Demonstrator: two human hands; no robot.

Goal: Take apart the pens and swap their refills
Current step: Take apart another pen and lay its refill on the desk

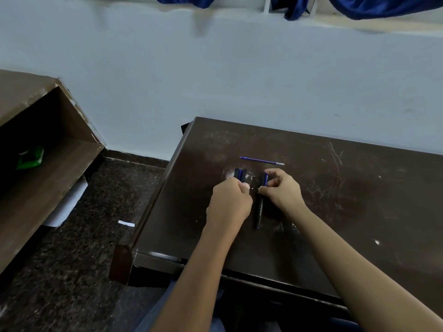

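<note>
A thin blue refill (261,160) lies loose on the dark brown table (335,212), beyond both hands. My left hand (229,204) grips a dark pen part (240,174) whose black and blue end sticks out past the fingers. My right hand (281,190) pinches the upper end of a second black pen (259,207). That pen lies lengthwise on the table, pointing toward me, with white print on its barrel. The two hands are close together, a small gap between them.
The table's left edge (155,202) drops to a dark speckled floor (72,271). A brown wooden shelf unit (48,164) stands at the left with a green packet (31,158) inside. A white paper scrap (126,223) lies on the floor. A pale wall rises behind the table.
</note>
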